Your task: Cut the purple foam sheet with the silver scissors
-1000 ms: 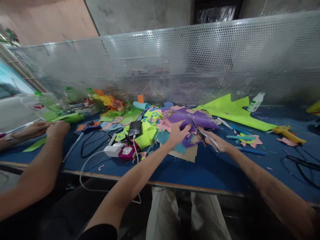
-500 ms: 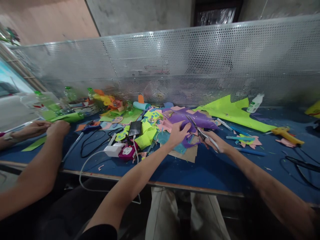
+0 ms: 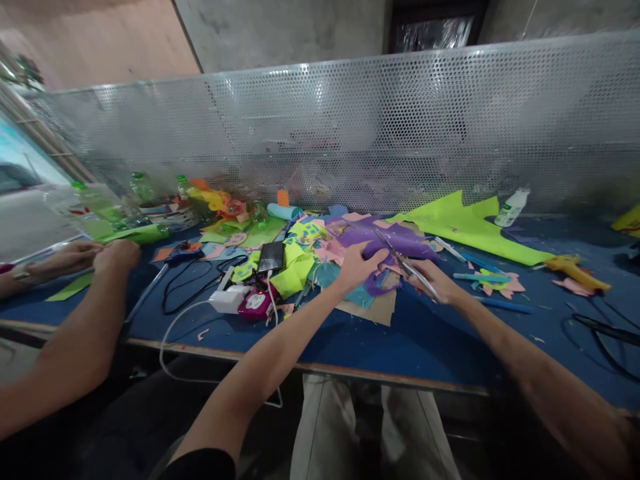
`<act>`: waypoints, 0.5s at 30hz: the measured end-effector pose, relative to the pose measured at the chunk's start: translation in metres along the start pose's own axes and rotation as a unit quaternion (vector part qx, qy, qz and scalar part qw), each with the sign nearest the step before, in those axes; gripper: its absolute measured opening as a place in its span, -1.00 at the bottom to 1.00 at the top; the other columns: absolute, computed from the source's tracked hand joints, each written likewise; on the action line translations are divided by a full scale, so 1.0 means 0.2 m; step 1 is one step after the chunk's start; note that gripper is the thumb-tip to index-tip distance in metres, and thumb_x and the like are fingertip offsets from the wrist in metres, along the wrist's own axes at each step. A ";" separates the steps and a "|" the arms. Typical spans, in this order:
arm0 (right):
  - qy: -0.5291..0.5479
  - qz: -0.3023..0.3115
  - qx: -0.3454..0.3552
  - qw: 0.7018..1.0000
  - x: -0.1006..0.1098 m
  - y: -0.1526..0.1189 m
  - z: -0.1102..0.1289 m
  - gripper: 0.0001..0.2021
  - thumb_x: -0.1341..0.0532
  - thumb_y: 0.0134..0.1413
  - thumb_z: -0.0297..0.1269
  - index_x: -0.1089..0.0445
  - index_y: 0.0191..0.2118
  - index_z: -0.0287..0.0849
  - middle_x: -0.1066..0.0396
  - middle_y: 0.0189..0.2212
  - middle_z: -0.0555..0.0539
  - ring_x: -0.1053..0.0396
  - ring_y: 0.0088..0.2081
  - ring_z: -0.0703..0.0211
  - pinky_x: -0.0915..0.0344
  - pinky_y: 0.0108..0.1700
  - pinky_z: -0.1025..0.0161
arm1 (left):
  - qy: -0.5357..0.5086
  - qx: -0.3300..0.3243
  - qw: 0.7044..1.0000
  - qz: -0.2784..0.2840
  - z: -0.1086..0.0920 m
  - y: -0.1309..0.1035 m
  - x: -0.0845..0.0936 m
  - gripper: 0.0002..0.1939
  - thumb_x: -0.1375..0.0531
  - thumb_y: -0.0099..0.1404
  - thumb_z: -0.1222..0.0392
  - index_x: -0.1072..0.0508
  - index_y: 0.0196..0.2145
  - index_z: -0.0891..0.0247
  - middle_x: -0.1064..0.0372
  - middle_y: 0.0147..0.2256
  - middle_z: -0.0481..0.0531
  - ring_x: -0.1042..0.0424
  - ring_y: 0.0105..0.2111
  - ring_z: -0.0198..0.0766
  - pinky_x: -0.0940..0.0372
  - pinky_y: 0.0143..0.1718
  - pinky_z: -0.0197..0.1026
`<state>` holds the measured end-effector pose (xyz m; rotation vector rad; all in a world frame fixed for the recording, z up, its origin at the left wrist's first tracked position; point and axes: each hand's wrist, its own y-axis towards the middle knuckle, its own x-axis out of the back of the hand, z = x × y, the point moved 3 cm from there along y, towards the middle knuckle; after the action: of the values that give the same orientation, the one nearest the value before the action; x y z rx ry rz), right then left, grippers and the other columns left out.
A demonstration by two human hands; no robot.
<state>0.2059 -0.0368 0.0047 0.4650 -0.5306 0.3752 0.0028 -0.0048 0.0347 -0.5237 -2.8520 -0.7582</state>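
Note:
My left hand [image 3: 361, 268] is closed on a piece of purple sheet [image 3: 379, 281], thumb on top. A pair of scissors [image 3: 395, 255] is in my right hand [image 3: 433, 283], blades pointing up and left beside the purple piece. Whether the blades touch the piece, I cannot tell. Behind my hands a larger purple sheet [image 3: 400, 241] lies on a heap of pink, yellow and blue scraps. Under the left hand are a teal scrap [image 3: 327, 275] and a brown sheet [image 3: 375, 312].
A co-worker's hands [image 3: 113, 257] hold a green strip at the left. A white adapter [image 3: 227, 300] with a cable sits near the table's front edge. A yellow glue gun [image 3: 575, 272], a lime sheet [image 3: 465, 223] and a white bottle [image 3: 513, 207] are at the right. A perforated metal screen [image 3: 325, 127] stands behind.
My right hand and the scissors have shifted very slightly, and the scissors look a little more closed. My left hand stays almost in place on the purple piece.

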 end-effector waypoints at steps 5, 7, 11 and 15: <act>0.021 -0.038 -0.051 0.998 0.00 0.00 -0.06 -0.51 -0.15 0.05 0.27 -0.34 -0.33 -0.14 -0.20 -0.66 0.09 -0.20 -0.68 0.27 -0.15 -0.63 0.32 | -0.109 0.061 0.990 -0.059 0.04 0.03 0.01 -0.58 -0.38 0.21 -0.12 -0.37 -0.50 0.25 -0.23 -0.58 -0.09 -0.14 -0.58 -0.40 -0.07 -0.51 -0.24; 0.012 -0.028 -0.053 0.998 0.00 0.00 -0.06 -0.53 -0.16 0.07 0.23 -0.36 -0.28 -0.15 -0.21 -0.66 0.09 -0.21 -0.69 0.27 -0.14 -0.64 0.33 | -0.144 0.073 0.982 -0.093 0.07 0.04 0.01 -0.52 -0.39 0.19 -0.13 -0.28 -0.55 0.24 -0.09 -0.61 -0.14 -0.05 -0.59 -0.42 0.00 -0.52 -0.24; 0.013 -0.014 -0.043 0.999 -0.02 0.00 -0.05 -0.50 -0.15 0.07 0.25 -0.38 -0.24 -0.16 -0.21 -0.66 0.09 -0.19 -0.69 0.28 -0.14 -0.64 0.33 | -0.143 0.060 0.984 -0.090 0.07 0.03 0.00 -0.46 -0.31 0.28 -0.19 -0.25 -0.59 0.25 -0.06 -0.61 -0.11 -0.05 -0.57 -0.40 0.03 -0.50 -0.20; 0.021 -0.009 -0.046 0.999 -0.03 0.00 -0.06 -0.45 -0.12 0.03 0.31 -0.37 -0.26 -0.16 -0.21 -0.67 0.10 -0.19 -0.70 0.28 -0.19 -0.62 0.31 | -0.121 0.037 0.990 -0.065 0.07 0.02 -0.01 -0.50 -0.25 0.33 -0.19 -0.34 -0.54 0.26 -0.17 -0.59 -0.07 -0.14 -0.55 -0.36 -0.05 -0.47 -0.19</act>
<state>0.2057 -0.0318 -0.0076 0.3727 -0.5011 0.3413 0.0044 0.0045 0.0244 -0.4505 -3.1519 -0.6460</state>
